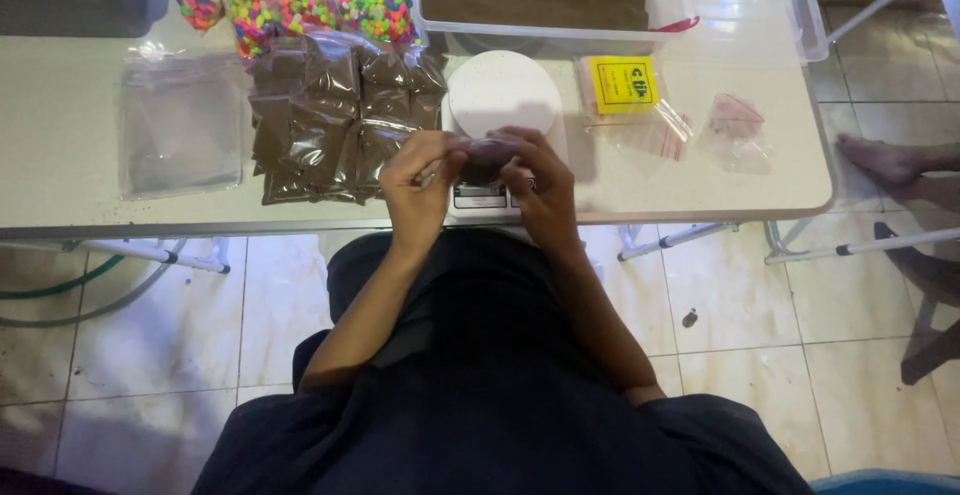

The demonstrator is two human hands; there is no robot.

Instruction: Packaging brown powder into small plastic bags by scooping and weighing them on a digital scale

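Small clear bag of brown powder (487, 158) held just above the near edge of the white scale (500, 105). Pinched along its top between fingers of left hand (418, 193) and right hand (540, 190), wrists bent inward, forearms converging. Filled brown bags (335, 120) piled just left; white table (60, 155) beneath.

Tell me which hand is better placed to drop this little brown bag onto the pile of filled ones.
Probably the left hand: both hands pinch the small brown bag over the white scale, but the pile of filled brown bags lies directly beside the left, while the right hand would cross over.
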